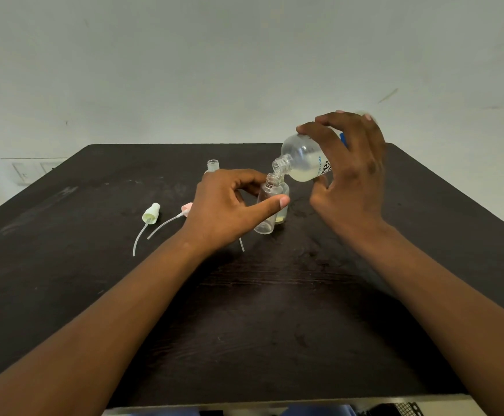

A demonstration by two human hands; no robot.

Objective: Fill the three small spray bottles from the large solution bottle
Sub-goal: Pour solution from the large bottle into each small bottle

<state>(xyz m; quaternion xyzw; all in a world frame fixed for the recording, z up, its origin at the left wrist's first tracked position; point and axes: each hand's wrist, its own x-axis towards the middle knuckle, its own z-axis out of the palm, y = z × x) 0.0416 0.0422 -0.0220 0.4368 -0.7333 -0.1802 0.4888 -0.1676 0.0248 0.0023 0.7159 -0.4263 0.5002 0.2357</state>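
Solution dribbles from the large solution bottle, which the right hand grips around its body, fingers curled over the top and thumb underneath. Its long axis is tipped well past level, neck pointing down and to the left, mouth just above the open neck of a small spray bottle. The left hand pinches that little bottle between thumb and fingers, tilting it so its mouth leans up toward the pour. A second small bottle stands touching behind it, a little yellowish liquid in its base. A third stands upright farther back on the dark table. Two spray caps, pale green and pink, lie on their sides to the left, dip tubes trailing toward the near edge.
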